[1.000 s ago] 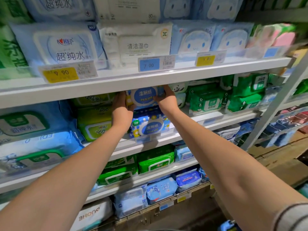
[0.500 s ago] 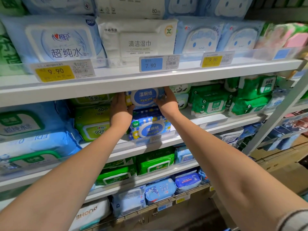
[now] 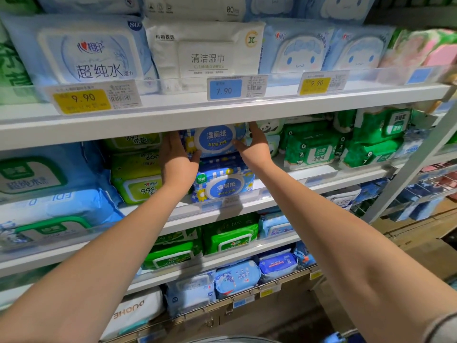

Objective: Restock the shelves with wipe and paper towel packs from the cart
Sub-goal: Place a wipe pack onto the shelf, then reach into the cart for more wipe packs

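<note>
Shelf [image 3: 319, 180]: top pack [image 3: 216, 141] stacked on lower pack [image 3: 222, 184].
Left hand [image 3: 176, 157]: grips top pack's left end.
Right hand [image 3: 256, 147]: grips its right end; lower pack just below.

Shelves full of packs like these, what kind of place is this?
Most likely a shop aisle. The white shelves are stacked with wet wipe packs, and a yellow price tag reading 9.90 and a blue price tag reading 7.90 sit along the front.
</note>
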